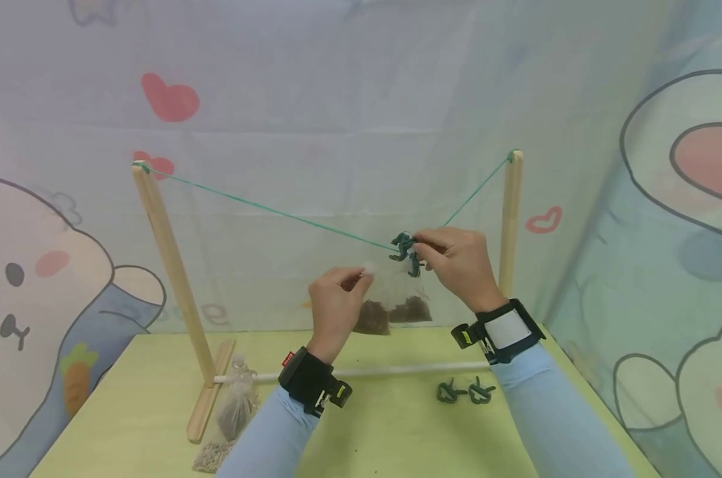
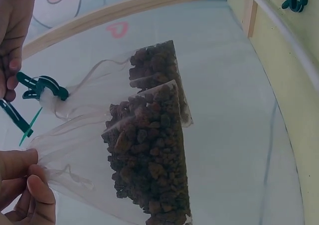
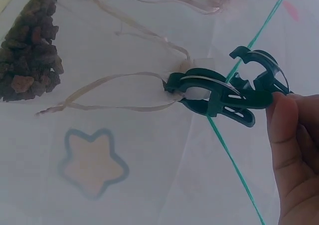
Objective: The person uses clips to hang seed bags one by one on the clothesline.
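Observation:
My left hand (image 1: pixel 339 305) pinches the gathered top of a sheer drawstring bag of brown stones (image 2: pixel 149 155), which hangs below the fingers. Between thumb and fingers of my right hand (image 1: pixel 459 262) is a dark green spring clip (image 3: pixel 266 68), its mouth apart beside the green string (image 3: pixel 224 150). Another green spring clip (image 3: pixel 209 93) grips the neck of a second sheer bag (image 2: pixel 154 65), with the string running through the clip. This second bag also has brown stones in it and hangs just right of the first in the head view.
Wooden posts, left (image 1: pixel 172 265) and right (image 1: pixel 510 226), carry the string, which sags to the clips. A white rod (image 1: pixel 396 369) joins them low down. Two green clips (image 1: pixel 465 392) lie on the yellow table (image 1: pixel 408 438). At left stands a sheer bag (image 1: pixel 238 401) beside pale pebbles (image 1: pixel 212 457).

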`<state>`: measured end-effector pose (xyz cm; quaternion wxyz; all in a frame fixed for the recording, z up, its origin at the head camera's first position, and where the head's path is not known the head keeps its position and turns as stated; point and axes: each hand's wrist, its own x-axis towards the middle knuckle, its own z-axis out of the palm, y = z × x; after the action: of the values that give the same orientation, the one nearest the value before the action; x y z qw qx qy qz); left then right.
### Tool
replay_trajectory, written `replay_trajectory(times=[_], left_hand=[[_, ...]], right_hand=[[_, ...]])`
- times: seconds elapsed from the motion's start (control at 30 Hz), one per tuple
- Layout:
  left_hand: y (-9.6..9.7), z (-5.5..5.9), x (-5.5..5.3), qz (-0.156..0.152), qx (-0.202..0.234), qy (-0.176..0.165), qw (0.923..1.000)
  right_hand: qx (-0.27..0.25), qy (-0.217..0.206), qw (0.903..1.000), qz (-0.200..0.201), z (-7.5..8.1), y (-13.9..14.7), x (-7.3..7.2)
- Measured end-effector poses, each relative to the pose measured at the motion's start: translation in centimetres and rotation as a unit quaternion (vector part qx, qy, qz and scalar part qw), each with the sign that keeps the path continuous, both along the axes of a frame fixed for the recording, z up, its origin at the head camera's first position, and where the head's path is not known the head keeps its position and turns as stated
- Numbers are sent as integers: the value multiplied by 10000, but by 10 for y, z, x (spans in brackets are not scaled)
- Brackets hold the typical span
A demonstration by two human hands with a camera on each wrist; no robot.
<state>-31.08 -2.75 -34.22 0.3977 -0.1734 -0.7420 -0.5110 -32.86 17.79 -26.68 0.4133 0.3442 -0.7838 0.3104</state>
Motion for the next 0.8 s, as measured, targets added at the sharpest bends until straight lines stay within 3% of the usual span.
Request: replay_trajectory(times=[0.2,0.47,0.8], left_hand=[[2,-1,-8,-30,95,-137,9999],[4,-3,-13,36,97,-279,9996],[7,2,-15,-297,167,-326,9989]], right_hand=[[57,-535,9984,182,2,-5,-3],[284,-859,9957,177,2,-6,-7],[524,-1285,9901,226,8,-9,-5]])
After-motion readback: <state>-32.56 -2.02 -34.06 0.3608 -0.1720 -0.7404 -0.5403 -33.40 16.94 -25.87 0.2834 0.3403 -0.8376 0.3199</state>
